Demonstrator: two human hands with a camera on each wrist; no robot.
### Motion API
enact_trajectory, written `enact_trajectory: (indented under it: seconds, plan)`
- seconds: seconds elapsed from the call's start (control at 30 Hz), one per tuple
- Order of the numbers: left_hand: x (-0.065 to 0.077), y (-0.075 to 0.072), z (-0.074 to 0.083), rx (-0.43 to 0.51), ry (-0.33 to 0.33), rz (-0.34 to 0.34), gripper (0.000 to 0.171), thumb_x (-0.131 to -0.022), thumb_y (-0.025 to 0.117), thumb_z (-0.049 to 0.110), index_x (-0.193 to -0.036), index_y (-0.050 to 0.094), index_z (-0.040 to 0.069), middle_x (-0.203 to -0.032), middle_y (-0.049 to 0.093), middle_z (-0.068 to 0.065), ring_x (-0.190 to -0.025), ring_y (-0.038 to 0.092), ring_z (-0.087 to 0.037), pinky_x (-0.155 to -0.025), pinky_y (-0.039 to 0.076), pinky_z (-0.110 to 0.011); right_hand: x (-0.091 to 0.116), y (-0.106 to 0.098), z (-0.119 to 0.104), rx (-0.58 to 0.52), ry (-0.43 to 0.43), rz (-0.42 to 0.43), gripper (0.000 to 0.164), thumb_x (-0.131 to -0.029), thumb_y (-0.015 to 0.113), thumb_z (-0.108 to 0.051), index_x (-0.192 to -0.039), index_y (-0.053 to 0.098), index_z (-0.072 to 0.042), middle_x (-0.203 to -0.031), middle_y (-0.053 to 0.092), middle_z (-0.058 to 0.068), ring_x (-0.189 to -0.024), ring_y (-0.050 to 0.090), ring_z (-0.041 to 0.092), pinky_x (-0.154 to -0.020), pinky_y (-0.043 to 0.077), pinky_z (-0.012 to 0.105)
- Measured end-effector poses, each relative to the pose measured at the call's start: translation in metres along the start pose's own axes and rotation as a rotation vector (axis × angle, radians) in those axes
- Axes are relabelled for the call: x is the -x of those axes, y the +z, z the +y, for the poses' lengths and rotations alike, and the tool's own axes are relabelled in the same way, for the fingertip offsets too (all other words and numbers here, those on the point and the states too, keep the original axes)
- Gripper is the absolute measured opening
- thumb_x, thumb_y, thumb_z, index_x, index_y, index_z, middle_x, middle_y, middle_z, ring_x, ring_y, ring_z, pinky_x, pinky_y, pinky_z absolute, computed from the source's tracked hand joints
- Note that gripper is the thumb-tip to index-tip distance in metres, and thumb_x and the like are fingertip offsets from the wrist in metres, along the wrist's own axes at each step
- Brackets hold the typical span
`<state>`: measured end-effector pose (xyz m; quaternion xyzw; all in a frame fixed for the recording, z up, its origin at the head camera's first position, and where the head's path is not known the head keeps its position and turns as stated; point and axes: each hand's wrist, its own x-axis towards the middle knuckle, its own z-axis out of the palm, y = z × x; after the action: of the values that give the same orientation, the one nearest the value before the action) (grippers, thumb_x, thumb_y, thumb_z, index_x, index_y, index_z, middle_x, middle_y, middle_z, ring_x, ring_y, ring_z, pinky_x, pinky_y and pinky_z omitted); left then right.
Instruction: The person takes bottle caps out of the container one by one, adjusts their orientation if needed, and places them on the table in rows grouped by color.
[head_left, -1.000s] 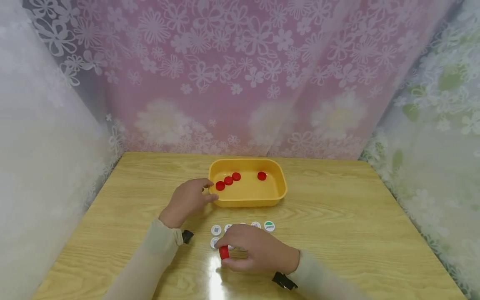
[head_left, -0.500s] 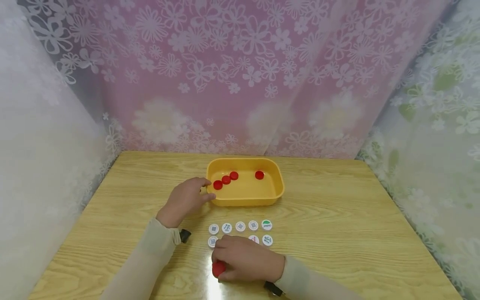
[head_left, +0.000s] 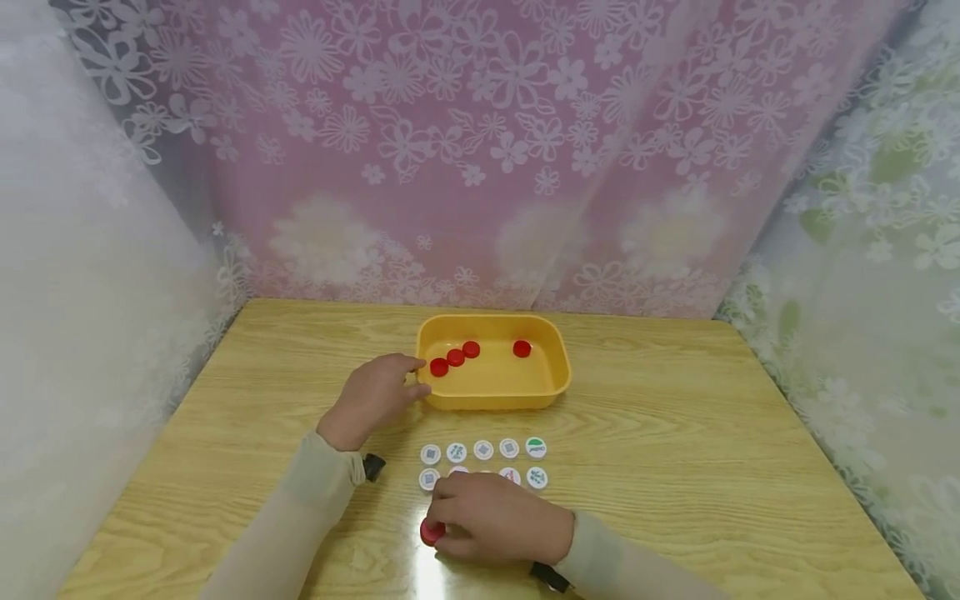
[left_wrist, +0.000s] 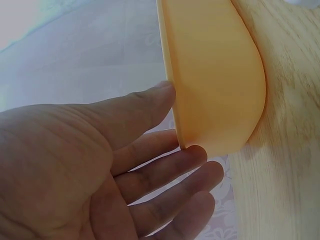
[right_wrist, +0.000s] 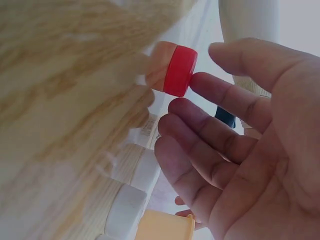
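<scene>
While the red cap is a second ago pinched up on its edge between finger and thumb, it now lies flat on the table, and the fingers of the right hand are loosened around it. For the work, I judge this to mean that one more piece is set in its place, perhaps as the first of a new row.

The cap is just before the left end of the two rows of white discs, on the person's side of them. In the right wrist view the forefinger is at the side of the cap, touching or nearly so, and the thumb stands apart from it; thus this hand appears to have released it. The hand itself lies to the right of the cap and hides part of the front row.

The left hand is well apart from this cap, farther forward; its relaxed fingers and thumb touch the left end of the yellow tray, without clenching. Four other red caps lie inside the tray.
</scene>
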<state>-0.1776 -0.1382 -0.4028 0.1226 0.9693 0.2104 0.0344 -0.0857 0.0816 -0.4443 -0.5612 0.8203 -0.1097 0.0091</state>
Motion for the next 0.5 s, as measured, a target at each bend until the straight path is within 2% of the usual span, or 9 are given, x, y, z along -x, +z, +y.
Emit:
enact_trajectory:
  seconds: [0.23,0.5]
  plan:
    - [0.0008,-0.0018,0.0023,0.001,-0.010,-0.013,0.051,-0.096,0.075,0.034,-0.139,0.066,0.009,-0.139,0.066,-0.012,-0.130,0.060,-0.033,-0.106,0.049,-0.052,0.0010,-0.0033,-0.0021,-0.008,0.056,-0.018,0.016,-0.097,0.072,-0.038,-0.106,0.075,-0.026,-0.096,0.060,-0.017,-0.079,0.048,-0.005,-0.070,0.041,0.009]
    - [0.0020,-0.0005,0.0024,-0.002,-0.005,0.012,0.048,-0.096,0.075,0.031,-0.137,0.068,0.007,-0.137,0.067,-0.012,-0.128,0.061,-0.033,-0.106,0.049,-0.052,0.0034,-0.0071,-0.0013,-0.062,0.090,-0.046,0.019,-0.099,0.070,-0.035,-0.112,0.077,-0.024,-0.101,0.068,-0.015,-0.085,0.056,-0.006,-0.076,0.046,0.011]
